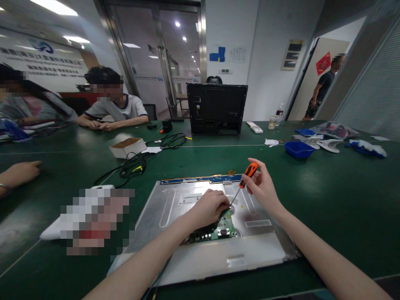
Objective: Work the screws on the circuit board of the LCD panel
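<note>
An orange and black screwdriver [249,174] slants down to the left in my right hand [261,183], its handle gripped between thumb and fingers. Its tip meets the upper edge of a green circuit board [230,224] with several ports along the front. My left hand [212,206] rests over the board, fingers curled together beside the screwdriver tip; what they pinch, if anything, is hidden. Beneath both hands lies a flat silver display panel [265,243], back side up, with labels and a blue strip [190,180] along its far edge.
A black monitor housing [217,109] stands upright across the green table [337,200]. Black cables [133,164] and an open white box [128,148] lie to the left, a blue tray [299,149] and gloves [367,148] to the right. Another person's hand [23,173] reaches in from the left.
</note>
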`<state>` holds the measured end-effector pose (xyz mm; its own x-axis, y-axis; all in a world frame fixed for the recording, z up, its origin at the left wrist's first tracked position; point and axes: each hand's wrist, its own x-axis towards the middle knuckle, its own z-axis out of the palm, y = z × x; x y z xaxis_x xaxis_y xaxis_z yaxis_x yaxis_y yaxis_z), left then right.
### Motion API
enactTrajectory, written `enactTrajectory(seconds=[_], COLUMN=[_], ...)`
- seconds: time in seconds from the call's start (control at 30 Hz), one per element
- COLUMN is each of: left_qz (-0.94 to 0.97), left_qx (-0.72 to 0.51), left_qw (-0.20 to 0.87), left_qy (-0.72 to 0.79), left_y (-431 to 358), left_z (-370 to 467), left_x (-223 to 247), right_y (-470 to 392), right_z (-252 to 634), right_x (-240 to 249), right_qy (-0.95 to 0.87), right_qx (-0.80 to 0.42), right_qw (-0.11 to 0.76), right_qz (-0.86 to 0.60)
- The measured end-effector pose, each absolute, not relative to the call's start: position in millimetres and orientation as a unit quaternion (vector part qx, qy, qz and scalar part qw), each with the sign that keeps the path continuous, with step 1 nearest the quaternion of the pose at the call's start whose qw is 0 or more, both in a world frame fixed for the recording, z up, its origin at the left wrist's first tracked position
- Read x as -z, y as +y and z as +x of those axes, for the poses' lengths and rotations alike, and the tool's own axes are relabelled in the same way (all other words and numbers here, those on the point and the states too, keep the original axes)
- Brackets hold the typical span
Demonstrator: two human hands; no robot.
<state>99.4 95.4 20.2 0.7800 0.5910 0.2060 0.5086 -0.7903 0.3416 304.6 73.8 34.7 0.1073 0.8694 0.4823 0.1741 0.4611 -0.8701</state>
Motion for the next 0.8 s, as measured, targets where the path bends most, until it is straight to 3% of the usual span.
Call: enactTrajectory(seconds=[0.8], left_qz=[0.933], left_qx=[-0.155], left_qw=[0.143], left_qy=[0.291], left_y=[93.1], left_z=[96.7], left_x=[-25.7], right_y=[64.0], right_z=[301.7], right_x=[-32.6], right_qy=[-0.683], right_qx=[-0.159], right_qw=[0.549], right_qz=[-0.455])
